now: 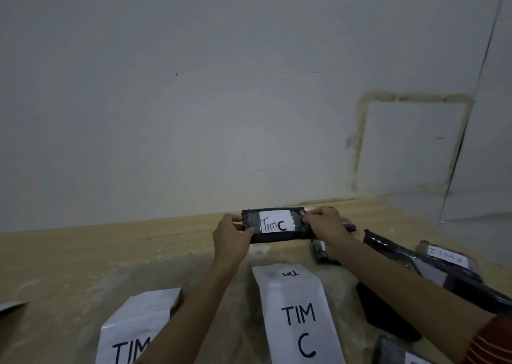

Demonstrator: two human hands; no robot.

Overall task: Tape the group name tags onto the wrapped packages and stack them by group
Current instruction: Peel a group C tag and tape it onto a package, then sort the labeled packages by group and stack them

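I hold a black wrapped package (277,236) upright in front of me, above the wooden table. A white tag reading "Tim C" (275,221) is taped across its face. My left hand (232,239) grips the package's left end, thumb on the front. At the right end, my right hand (327,225) pinches it, fingers on the tape edge. Below lies a white sheet marked "TIM C" (299,316), and another "TIM" sheet (133,333) at the lower left, partly hidden by my forearm.
Several more black wrapped packages (432,266) lie at the right, one with a small white tag (446,255). Another black package (321,248) sits behind my right wrist. The wooden table (110,247) ends at a grey wall. A paper corner (11,308) shows at far left.
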